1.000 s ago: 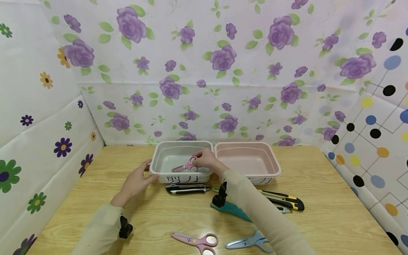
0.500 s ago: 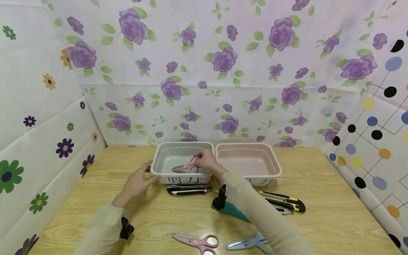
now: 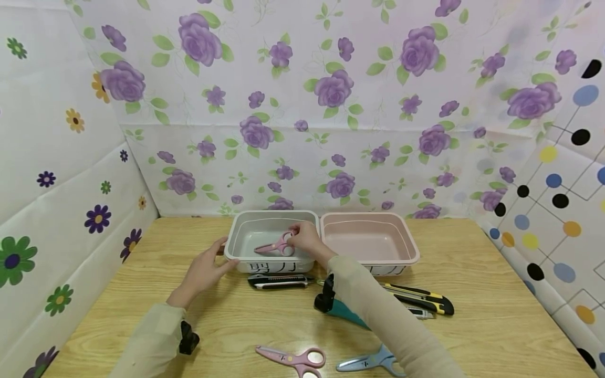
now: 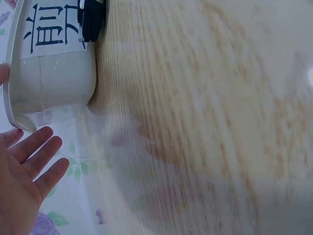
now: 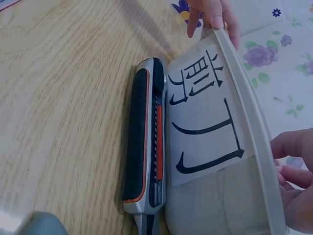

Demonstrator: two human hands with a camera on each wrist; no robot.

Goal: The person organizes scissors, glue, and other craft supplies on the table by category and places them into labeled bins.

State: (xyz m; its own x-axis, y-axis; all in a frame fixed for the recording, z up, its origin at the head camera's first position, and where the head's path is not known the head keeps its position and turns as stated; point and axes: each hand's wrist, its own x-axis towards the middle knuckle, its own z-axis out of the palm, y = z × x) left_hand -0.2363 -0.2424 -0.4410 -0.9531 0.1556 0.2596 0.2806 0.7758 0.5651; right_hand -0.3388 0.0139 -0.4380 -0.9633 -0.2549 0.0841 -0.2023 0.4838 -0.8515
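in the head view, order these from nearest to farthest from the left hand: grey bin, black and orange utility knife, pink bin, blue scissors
1. grey bin: the left hand touches its near left corner.
2. black and orange utility knife: just right of the hand, in front of the grey bin.
3. pink bin and blue scissors: both far to the right, the bin at the back, the scissors at the near edge; too close to call.

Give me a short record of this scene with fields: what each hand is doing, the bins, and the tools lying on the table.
right hand: holds pink scissors inside the grey bin
left hand: fingers straight, touching the grey bin's left front corner
bins: grey bin on the left, pink bin beside it, both with a paper label on the front
box cutters: black and orange one against the grey bin's front; black and yellow one before the pink bin
near edge: second pink scissors, blue scissors
surface: wooden table
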